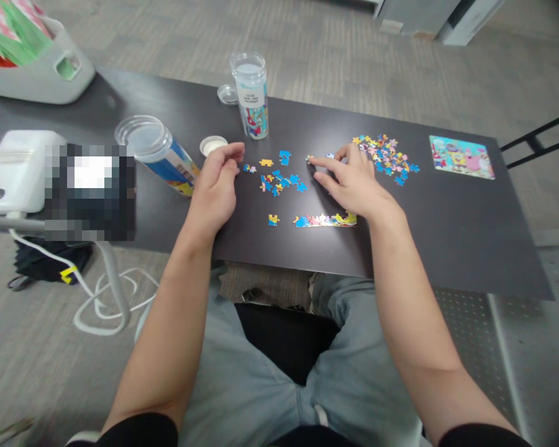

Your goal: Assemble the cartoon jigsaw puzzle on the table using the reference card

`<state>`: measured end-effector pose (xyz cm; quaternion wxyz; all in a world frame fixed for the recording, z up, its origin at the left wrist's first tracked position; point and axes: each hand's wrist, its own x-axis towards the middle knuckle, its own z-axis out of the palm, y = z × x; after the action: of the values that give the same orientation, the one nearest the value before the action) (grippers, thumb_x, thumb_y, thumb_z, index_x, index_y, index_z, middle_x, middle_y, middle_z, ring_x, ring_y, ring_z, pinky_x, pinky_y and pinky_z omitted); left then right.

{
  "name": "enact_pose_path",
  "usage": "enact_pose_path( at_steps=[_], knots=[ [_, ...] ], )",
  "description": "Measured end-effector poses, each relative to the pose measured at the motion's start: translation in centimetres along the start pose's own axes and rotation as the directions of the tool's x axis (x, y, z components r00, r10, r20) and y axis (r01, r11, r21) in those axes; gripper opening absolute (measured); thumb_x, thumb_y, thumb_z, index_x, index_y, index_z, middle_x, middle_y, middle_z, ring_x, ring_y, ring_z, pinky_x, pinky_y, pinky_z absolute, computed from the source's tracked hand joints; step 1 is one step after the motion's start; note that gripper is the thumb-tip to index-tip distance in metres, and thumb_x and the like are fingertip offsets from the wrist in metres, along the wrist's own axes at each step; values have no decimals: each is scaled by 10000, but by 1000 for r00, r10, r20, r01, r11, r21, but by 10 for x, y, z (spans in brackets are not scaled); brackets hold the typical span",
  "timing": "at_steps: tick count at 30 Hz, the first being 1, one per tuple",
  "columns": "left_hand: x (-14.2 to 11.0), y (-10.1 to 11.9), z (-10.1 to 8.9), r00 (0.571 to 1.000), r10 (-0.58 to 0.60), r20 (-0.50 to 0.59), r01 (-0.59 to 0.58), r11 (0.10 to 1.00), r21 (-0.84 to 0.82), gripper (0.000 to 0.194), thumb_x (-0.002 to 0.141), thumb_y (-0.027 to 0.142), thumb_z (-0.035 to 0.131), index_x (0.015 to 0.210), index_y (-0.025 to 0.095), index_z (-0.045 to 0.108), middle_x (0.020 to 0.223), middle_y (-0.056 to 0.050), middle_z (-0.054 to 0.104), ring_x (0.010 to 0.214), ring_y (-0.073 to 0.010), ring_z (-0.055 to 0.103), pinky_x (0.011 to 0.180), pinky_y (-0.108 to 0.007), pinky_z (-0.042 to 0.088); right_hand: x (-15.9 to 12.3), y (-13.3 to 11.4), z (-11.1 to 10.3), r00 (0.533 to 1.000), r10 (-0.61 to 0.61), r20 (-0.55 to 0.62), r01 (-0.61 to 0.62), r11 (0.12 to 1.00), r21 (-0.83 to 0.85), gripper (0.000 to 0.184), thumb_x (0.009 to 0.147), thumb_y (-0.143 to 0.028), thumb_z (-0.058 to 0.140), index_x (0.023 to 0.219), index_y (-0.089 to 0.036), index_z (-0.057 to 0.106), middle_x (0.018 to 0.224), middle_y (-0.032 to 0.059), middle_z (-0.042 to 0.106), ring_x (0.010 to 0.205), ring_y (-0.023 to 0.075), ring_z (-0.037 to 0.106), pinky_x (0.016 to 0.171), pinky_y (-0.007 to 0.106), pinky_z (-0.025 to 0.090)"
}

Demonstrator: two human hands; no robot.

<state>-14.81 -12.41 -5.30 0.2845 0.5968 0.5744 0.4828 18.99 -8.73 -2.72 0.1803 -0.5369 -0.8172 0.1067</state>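
Note:
My right hand (354,180) is over the table with its fingers apart. Its index fingertip touches a small jigsaw piece (308,159), and a few more pieces lie partly hidden beneath the hand. Just below is a joined strip of jigsaw pieces (323,221), with a single blue-and-yellow piece (273,220) to its left. On its side, my left hand (214,189) rests loosely curled, holding nothing I can see. Between the hands lie a cluster of mostly blue pieces (279,181), a yellow piece (266,162) and a blue piece (285,157).
A pile of jigsaw pieces (391,158) and a cartoon picture card (462,158) lie to the right. Two clear-topped canisters, one near (168,158) and one farther back (252,99), stand with lids beside them. A white device (18,171) and grey basket (69,81) are left.

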Motion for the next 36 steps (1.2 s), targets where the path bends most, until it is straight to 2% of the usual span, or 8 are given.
enact_pose_path(
  at_steps=[3, 7, 12, 15, 20, 25, 31, 36],
  knots=[
    [0, 6, -3, 998, -44, 37, 42, 998, 47, 525, 1203, 274, 470, 1640, 306, 759, 1702, -103, 815, 1622, -297, 772, 1412, -561, 674, 0, 11, -5, 999, -29, -29, 31, 998, 60, 413, 1218, -326, 761, 1589, -369, 937, 1462, 178, 707, 1479, 482, 701, 1339, 828, 578],
    [-7, 26, -2, 992, 65, 107, -90, 965, 247, 504, 1175, 259, 555, 1622, 289, 786, 1651, -128, 816, 1567, -309, 763, 1430, -571, 643, 1, 14, -11, 999, -17, -49, 23, 992, 121, 427, 1196, -310, 772, 1585, -393, 928, 1392, 158, 689, 1415, 470, 723, 1330, 812, 584],
    [-15, 45, 4, 970, 127, 208, -206, 884, 420, 342, 1164, 356, 699, 1424, 327, 918, 1595, -128, 823, 1573, -393, 704, 1475, -685, 555, -1, 4, -14, 999, -34, -36, 39, 988, 152, 399, 1170, -301, 793, 1541, -375, 922, 1379, 154, 713, 1418, 470, 728, 1352, 803, 559],
    [-16, 47, 3, 967, 123, 224, -212, 875, 436, 308, 1132, 380, 755, 1370, 334, 945, 1576, -134, 834, 1545, -421, 699, 1435, -716, 567, -3, -1, -14, 999, -34, -11, 35, 989, 141, 403, 1158, -292, 809, 1543, -349, 914, 1398, 162, 725, 1446, 482, 730, 1374, 820, 527],
    [-15, 44, 0, 965, 119, 233, -209, 887, 412, 345, 1073, 317, 776, 1377, 307, 939, 1503, -122, 860, 1494, -395, 732, 1425, -681, 580, -4, 0, -14, 999, -49, -10, 50, 989, 140, 391, 1150, -283, 825, 1532, -323, 896, 1400, 160, 740, 1433, 478, 751, 1387, 842, 517],
    [-14, 47, 7, 982, 113, 153, -171, 880, 444, 210, 1117, 397, 765, 1218, 335, 938, 1377, -112, 872, 1417, -411, 738, 1370, -726, 607, -3, 0, -17, 999, -52, 15, 50, 989, 141, 371, 1142, -301, 856, 1511, -325, 887, 1399, 155, 753, 1394, 478, 778, 1378, 851, 510],
    [-10, 50, 7, 987, 48, 153, -110, 896, 430, 82, 1057, 405, 877, 1098, 341, 910, 1319, -123, 843, 1413, -440, 725, 1356, -764, 601, -1, 1, -21, 998, -40, 47, 31, 986, 162, 377, 1144, -380, 905, 1519, -359, 875, 1445, 156, 775, 1419, 476, 786, 1354, 817, 538],
    [-11, 51, 7, 987, 21, 161, -86, 908, 410, 34, 1053, 352, 877, 1077, 330, 869, 1197, -75, 897, 1232, -377, 781, 1268, -698, 626, -2, 0, -23, 997, -36, 62, 25, 984, 179, 385, 1131, -398, 921, 1511, -361, 872, 1469, 159, 800, 1412, 479, 788, 1368, 803, 524]
  ],
)
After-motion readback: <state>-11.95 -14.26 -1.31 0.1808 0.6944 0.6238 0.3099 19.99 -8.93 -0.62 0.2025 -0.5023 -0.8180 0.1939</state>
